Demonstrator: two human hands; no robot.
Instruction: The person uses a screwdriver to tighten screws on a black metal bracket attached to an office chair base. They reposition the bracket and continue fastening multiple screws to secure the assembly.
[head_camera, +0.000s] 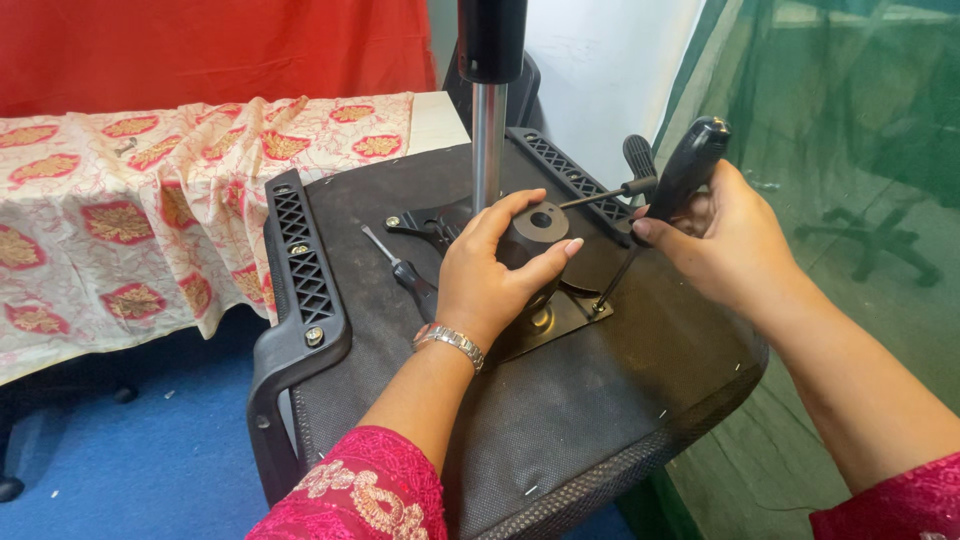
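At frame centre, the left hand (487, 280) has its grip curled over the black hub (537, 232) of the metal plate (556, 318) on the upturned seat (520, 400), fingers partly spread. At centre right, the right hand (722, 235) has its grip closed around a screwdriver (672, 195), tip down on the plate. A second screwdriver (405, 272) lies left of the hub.

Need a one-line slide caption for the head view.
Left hand steadies black seat mechanism on upturned chair seat; right hand drives screwdriver into mounting plate.
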